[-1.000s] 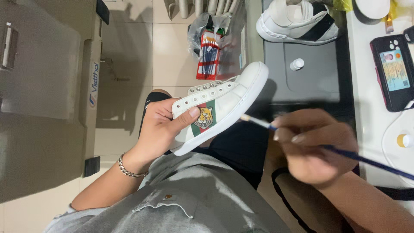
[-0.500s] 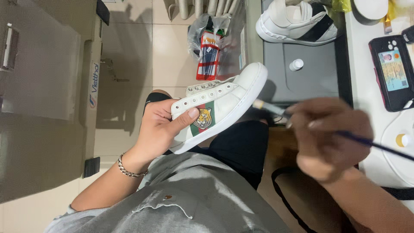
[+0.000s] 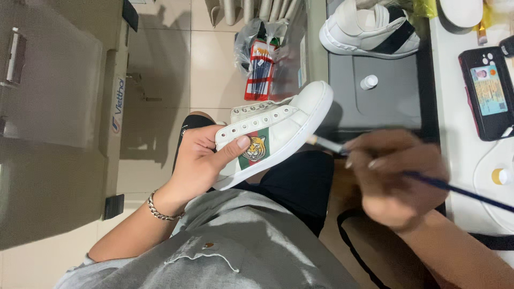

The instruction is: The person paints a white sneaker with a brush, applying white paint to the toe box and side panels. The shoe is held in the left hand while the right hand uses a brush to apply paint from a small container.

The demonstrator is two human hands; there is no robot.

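Head cam: right hand (image 3: 399,182) is motion-blurred, grip pinched on a thin blue-handled brush (image 3: 375,163), handle cut off at the frame edge. Left hand (image 3: 201,163) clamps the white leather sneaker (image 3: 278,131) above the lap, toe pointing up-right toward the table (image 3: 455,80), brush tip beside its smooth sole.

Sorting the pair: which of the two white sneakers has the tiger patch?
The white sneaker held in the left hand has it, on a green and red stripe. The sneaker on the grey surface shows a dark band instead.
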